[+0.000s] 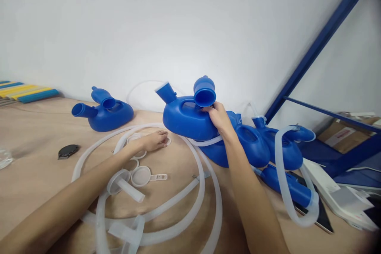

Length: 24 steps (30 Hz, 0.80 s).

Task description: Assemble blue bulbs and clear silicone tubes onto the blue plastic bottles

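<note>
My right hand [216, 116] grips a blue plastic bottle [189, 121] by its handle, below a wide blue cup-shaped piece [204, 92]. The bottle's slanted neck [166, 92] points up and left. Lower down at the left, my left hand [156, 140] is over the table with its fingers curled at a small clear cap [168, 141]. Several clear caps lie around it, among them one with a strap [141, 176]. A clear funnel-like piece with a tube [126, 185] sits nearer me. Translucent hose [178, 228] loops around these parts.
Another blue bottle [110, 117] stands at the left, near a black round object [68, 151]. Several blue bottles [253, 145] crowd the right, with a hose [281, 166], a white device [324, 182] and a blue metal frame [315, 49]. Yellow and blue rods [29, 91] lie far left.
</note>
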Tool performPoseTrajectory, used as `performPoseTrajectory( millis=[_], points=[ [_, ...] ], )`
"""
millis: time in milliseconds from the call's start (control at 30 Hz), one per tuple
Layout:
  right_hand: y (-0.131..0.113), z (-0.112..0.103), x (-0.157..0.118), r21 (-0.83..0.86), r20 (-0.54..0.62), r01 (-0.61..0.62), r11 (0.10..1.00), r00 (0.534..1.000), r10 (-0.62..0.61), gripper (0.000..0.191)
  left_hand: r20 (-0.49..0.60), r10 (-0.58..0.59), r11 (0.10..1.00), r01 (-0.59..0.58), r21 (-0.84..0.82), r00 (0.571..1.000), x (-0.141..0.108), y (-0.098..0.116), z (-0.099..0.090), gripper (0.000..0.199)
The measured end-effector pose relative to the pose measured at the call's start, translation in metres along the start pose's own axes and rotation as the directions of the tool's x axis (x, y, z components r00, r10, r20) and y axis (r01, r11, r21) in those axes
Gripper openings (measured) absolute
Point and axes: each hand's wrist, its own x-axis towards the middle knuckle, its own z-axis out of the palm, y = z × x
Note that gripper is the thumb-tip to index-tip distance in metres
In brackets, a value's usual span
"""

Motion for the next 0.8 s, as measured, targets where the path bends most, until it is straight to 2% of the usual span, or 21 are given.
performPoseTrajectory(
  millis=[133, 200, 233, 300, 367, 400, 467, 500, 533, 567, 600, 700, 733, 800],
  points=[
    [-0.008, 0.011, -0.003, -0.021, 0.036, 0.051, 0.998, 0.998, -0.05, 0.028, -0.044, -0.046, 0.987, 0.038, -0.155, 0.998, -0.014, -0.012, -0.022, 0.035],
    [-0.016, 0.02, -0.008, -0.003, 0.054, 0.093, 0.996, 0.994, -0.092, 0.026, -0.146, -0.094, 0.955, 0.048, -0.292, 0.985, -0.025, -0.017, -0.04, 0.042],
    [-0.02, 0.025, -0.011, -0.002, 0.061, 0.114, 0.993, 0.992, -0.114, 0.025, -0.225, -0.141, 0.928, 0.049, -0.37, 0.964, -0.032, -0.019, -0.051, 0.046],
    [-0.028, 0.037, -0.019, -0.024, 0.083, 0.148, 0.989, 0.986, -0.146, 0.023, -0.369, -0.268, 0.864, 0.053, -0.501, 0.89, -0.045, -0.021, -0.074, 0.053],
    [-0.031, 0.049, -0.028, -0.054, 0.14, 0.16, 0.986, 0.978, -0.151, 0.02, -0.472, -0.38, 0.802, 0.029, -0.596, 0.795, -0.058, -0.019, -0.097, 0.054],
    [-0.03, 0.055, -0.032, -0.064, 0.179, 0.153, 0.986, 0.974, -0.14, 0.019, -0.514, -0.439, 0.755, -0.008, -0.656, 0.737, -0.064, -0.017, -0.108, 0.055],
    [-0.022, 0.065, -0.038, -0.084, 0.255, 0.12, 0.989, 0.962, -0.095, 0.019, -0.548, -0.581, 0.598, -0.14, -0.789, 0.602, -0.076, -0.011, -0.127, 0.055],
    [-0.015, 0.068, -0.039, -0.096, 0.281, 0.095, 0.991, 0.957, -0.065, 0.019, -0.55, -0.603, 0.562, -0.182, -0.807, 0.577, -0.08, -0.008, -0.134, 0.05],
    [-0.006, 0.071, -0.04, -0.108, 0.298, 0.071, 0.992, 0.954, -0.035, 0.019, -0.548, -0.607, 0.554, -0.189, -0.811, 0.576, -0.083, -0.004, -0.14, 0.045],
    [0.003, 0.073, -0.04, -0.117, 0.303, 0.048, 0.992, 0.953, -0.01, 0.019, -0.543, -0.583, 0.589, -0.146, -0.795, 0.605, -0.085, -0.001, -0.144, 0.043],
    [0.013, 0.074, -0.039, -0.123, 0.3, 0.028, 0.992, 0.954, 0.01, 0.019, -0.533, -0.541, 0.654, -0.073, -0.753, 0.65, -0.086, 0.002, -0.145, 0.043],
    [0.037, 0.075, -0.034, -0.129, 0.263, -0.011, 0.992, 0.964, 0.045, 0.018, -0.479, -0.409, 0.87, 0.173, -0.461, 0.777, -0.081, 0.007, -0.139, 0.044],
    [0.042, 0.075, -0.033, -0.127, 0.244, -0.024, 0.992, 0.968, 0.055, 0.018, -0.461, -0.374, 0.91, 0.222, -0.35, 0.805, -0.077, 0.009, -0.134, 0.046],
    [0.047, 0.076, -0.032, -0.123, 0.219, -0.05, 0.991, 0.973, 0.076, 0.02, -0.435, -0.337, 0.939, 0.268, -0.214, 0.835, -0.071, 0.011, -0.125, 0.052]
  ],
)
